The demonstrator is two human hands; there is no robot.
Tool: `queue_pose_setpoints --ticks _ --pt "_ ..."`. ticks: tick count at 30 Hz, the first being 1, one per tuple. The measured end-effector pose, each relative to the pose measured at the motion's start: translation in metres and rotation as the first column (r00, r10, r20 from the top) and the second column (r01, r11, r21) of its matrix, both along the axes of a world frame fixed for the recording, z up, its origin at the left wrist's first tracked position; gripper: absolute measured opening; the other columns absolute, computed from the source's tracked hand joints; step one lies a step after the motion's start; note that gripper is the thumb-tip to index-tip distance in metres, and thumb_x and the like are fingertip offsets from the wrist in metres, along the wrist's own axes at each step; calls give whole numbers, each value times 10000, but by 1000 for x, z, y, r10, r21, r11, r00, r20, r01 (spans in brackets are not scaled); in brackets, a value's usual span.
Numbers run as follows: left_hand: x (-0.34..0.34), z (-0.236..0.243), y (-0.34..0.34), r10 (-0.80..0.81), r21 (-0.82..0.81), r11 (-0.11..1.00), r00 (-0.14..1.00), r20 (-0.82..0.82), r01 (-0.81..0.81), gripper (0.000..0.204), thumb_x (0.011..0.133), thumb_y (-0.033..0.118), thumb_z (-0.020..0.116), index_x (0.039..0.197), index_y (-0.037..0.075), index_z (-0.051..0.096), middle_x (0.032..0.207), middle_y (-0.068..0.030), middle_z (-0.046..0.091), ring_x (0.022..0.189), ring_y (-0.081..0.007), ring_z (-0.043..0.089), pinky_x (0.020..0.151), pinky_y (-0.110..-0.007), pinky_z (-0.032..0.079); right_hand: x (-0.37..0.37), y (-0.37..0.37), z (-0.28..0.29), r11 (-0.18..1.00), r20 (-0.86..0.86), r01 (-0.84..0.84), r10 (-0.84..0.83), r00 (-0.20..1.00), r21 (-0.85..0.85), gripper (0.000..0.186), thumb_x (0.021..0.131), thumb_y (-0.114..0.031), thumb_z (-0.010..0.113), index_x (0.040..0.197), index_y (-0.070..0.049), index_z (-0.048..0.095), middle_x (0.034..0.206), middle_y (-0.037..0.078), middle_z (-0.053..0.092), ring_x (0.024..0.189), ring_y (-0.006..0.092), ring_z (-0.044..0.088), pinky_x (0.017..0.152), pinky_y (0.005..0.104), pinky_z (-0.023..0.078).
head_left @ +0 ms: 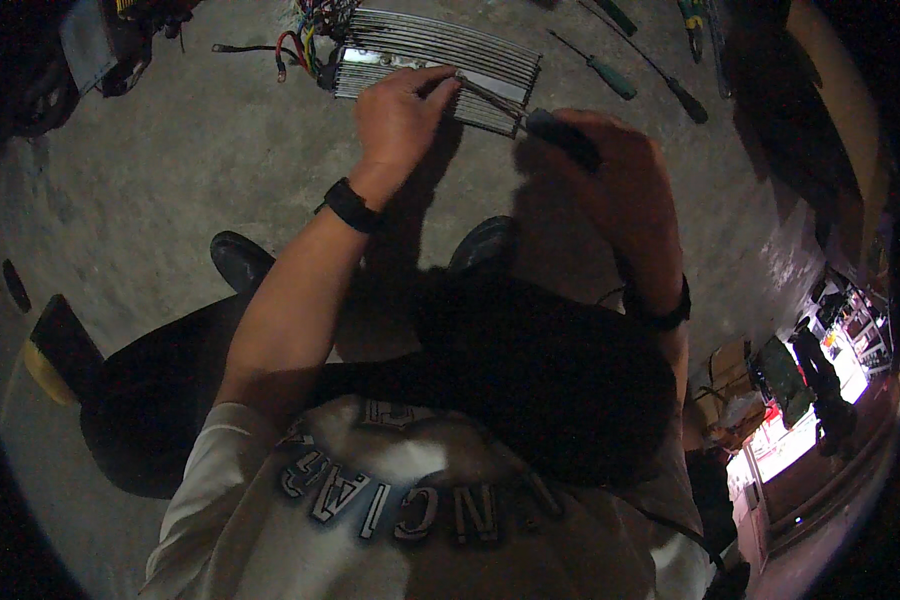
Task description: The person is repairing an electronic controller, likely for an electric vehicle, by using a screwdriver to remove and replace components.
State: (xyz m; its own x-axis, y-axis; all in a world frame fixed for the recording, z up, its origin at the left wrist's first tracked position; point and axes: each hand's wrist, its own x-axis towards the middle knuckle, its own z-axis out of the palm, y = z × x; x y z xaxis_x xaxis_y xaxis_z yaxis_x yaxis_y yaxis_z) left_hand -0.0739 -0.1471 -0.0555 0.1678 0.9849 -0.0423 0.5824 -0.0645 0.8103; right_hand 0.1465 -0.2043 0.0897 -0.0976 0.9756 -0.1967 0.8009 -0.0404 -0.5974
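Note:
A silver finned metal box (490, 57), which looks like a motor controller, lies on the floor in front of me. Coloured wires (315, 35) come out of its left end. My right hand (620, 175) is wrapped round the dark handle of a screwdriver (567, 140), whose shaft slants up and left across the box. Over the box's near edge, my left hand (400, 112) is closed, thumb and forefinger pinched together at the screwdriver's tip. Whatever sits between those fingertips is too small to make out.
Right of the box lie a green-handled screwdriver (610, 77), a longer dark-handled screwdriver (685, 100) and a yellow-and-black tool (691, 28). A wheeled object (95, 55) stands at the far left. Cardboard and bags (745, 395) are piled at the lower right.

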Motion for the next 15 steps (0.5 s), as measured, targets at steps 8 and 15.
queue_pose_setpoints --ticks 8,15 --pt "1 -1 0 -25 -3 1000 997 -77 24 238 883 325 795 1048 156 819 965 -107 780 837 -259 751 755 -350 584 -8 -2 10 998 83 54 -51 995 -36 287 898 -271 731 1131 -104 732 1087 155 736 1004 368 704 876 453 560" --pt "2 1 0 -33 -20 999 994 -104 31 236 882 325 793 1043 153 818 941 -116 776 797 -255 743 727 -350 579 -9 2 15 998 55 52 -50 997 -37 286 895 -280 739 1120 -102 741 1066 154 740 979 366 711 869 450 563"
